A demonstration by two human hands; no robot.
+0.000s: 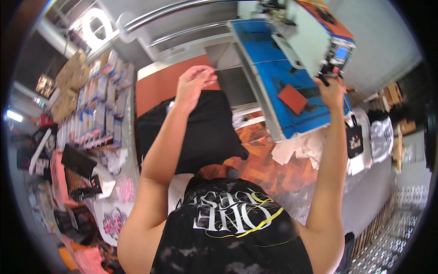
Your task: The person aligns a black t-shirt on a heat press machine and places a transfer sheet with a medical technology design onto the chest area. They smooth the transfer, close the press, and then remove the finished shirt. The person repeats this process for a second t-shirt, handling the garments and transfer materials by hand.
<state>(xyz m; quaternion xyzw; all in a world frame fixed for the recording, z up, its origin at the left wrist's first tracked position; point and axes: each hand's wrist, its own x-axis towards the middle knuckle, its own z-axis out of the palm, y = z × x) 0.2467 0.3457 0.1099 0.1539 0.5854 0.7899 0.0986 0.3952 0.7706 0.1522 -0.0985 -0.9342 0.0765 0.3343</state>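
My right hand (pixel 332 91) is wrapped round a black handle (pixel 323 81) at the front of a heat press. That press has a white body (pixel 303 41), an orange top and a control box (pixel 340 55) with a lit blue screen. Raised over the left platen, my left hand (pixel 195 86) has loosely bent fingers, with nothing visible between them. Below it a black garment (pixel 191 132), probably a T-shirt, lies spread over the near part of a reddish-brown pad (pixel 159 89). A small pale spot (pixel 171 106) on the garment shows beside my left wrist.
A blue bed (pixel 269 59) carries a small reddish square (pixel 292 99). Metal rails (pixel 182 13) cross the back. Stacked boxes (pixel 91 109) and a cluttered table (pixel 102 201) stand at left. Pale cloths (pixel 299 150) and a black tote bag (pixel 355 140) are at right, near a tiled floor (pixel 255 160).
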